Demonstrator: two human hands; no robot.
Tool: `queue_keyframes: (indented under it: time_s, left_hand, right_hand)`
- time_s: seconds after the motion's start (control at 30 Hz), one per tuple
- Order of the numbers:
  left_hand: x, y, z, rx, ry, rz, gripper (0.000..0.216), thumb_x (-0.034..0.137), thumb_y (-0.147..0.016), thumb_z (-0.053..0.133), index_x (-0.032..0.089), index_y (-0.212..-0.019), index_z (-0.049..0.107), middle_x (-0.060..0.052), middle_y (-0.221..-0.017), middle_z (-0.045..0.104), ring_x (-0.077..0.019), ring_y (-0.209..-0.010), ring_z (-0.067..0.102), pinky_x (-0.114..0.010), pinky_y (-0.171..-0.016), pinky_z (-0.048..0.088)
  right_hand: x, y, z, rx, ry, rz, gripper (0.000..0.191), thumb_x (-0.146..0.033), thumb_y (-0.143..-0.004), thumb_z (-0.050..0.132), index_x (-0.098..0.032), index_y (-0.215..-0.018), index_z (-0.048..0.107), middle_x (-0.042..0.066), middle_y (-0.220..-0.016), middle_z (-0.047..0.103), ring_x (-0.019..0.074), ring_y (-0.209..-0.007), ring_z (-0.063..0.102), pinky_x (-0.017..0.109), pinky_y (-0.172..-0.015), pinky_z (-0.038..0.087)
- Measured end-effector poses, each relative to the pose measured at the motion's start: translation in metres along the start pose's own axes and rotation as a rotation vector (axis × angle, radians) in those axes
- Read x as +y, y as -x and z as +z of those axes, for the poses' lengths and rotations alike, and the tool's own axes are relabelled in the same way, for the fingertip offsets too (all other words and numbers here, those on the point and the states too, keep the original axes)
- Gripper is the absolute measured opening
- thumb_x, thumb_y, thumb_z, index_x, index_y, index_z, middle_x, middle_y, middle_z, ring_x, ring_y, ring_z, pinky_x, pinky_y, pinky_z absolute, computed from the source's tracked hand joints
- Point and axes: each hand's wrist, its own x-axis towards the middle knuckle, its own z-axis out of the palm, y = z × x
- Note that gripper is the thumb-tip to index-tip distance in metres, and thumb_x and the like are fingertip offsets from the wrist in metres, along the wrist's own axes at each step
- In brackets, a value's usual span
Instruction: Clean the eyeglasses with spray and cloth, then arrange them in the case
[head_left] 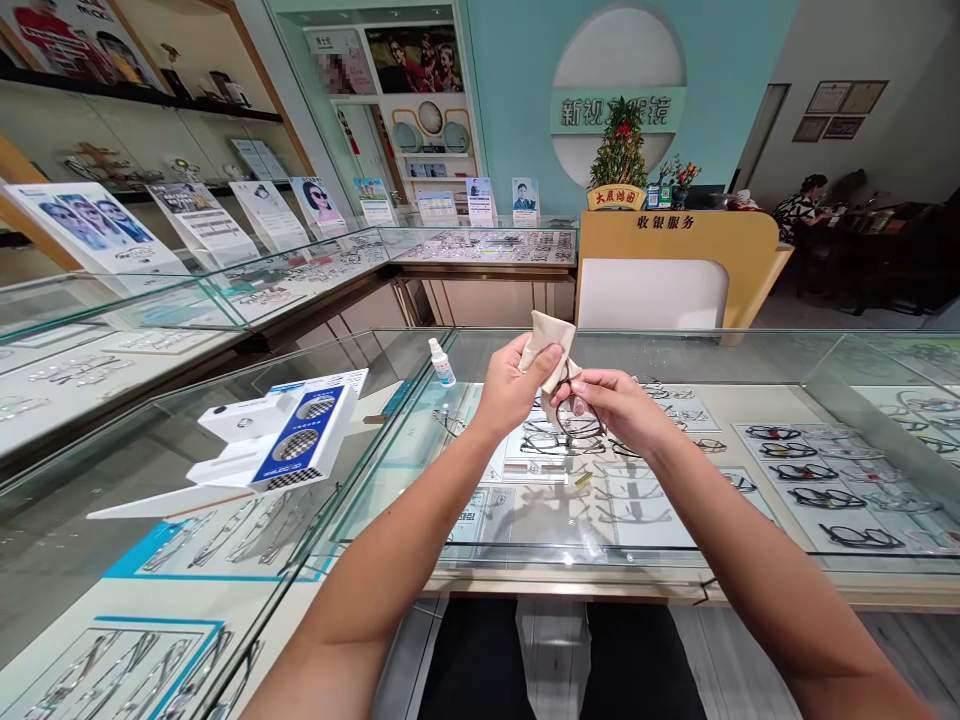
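My left hand (517, 378) is closed around a folded beige cleaning cloth (549, 338), thumb across its front. Dark-rimmed eyeglasses (579, 424) hang just below the cloth, and part of the frame lies against it. With fingers pinched, my right hand (621, 402) grips the eyeglasses at their near rim. Both hands are close together above the glass display counter (540, 560). A small white spray bottle (442, 364) stands upright on the glass to the left of my left hand.
An open white-and-blue cardboard display box (304, 440) rests on the left glass case. Several eyeglasses (817, 497) lie on trays beneath the glass. Past the counter stands a yellow cashier desk (757, 250) with a plant (619, 145). A person (806, 208) sits far right.
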Motion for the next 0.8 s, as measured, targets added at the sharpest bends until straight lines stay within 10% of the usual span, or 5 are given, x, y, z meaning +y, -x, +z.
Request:
queue_keyframes:
  time_s: [0.43,0.8]
  left_hand:
    - [-0.018,-0.016,-0.006,0.043,0.352,-0.163,0.071,0.070,-0.074,0.098,0.016,-0.114,0.074,-0.009,-0.106,0.083,-0.0202,-0.096,0.078,-0.031,-0.084,0.062]
    - [-0.025,-0.006,-0.002,-0.114,0.250,-0.165,0.072,0.077,-0.082,0.088,0.017,-0.121,0.079,-0.013,-0.121,0.082,-0.0279,-0.110,0.077,-0.034,-0.088,0.060]
  right_hand:
    - [-0.001,-0.008,-0.012,0.321,-0.208,-0.160,0.033,-0.056,-0.076,0.099,-0.029,-0.095,0.089,0.005,-0.134,0.078,0.0227,-0.118,0.067,0.034,-0.099,0.055]
    - [0.002,-0.011,-0.013,0.381,-0.215,-0.157,0.037,-0.059,-0.075,0.097,-0.030,-0.097,0.089,0.006,-0.120,0.084,0.0266,-0.116,0.072,0.039,-0.103,0.056]
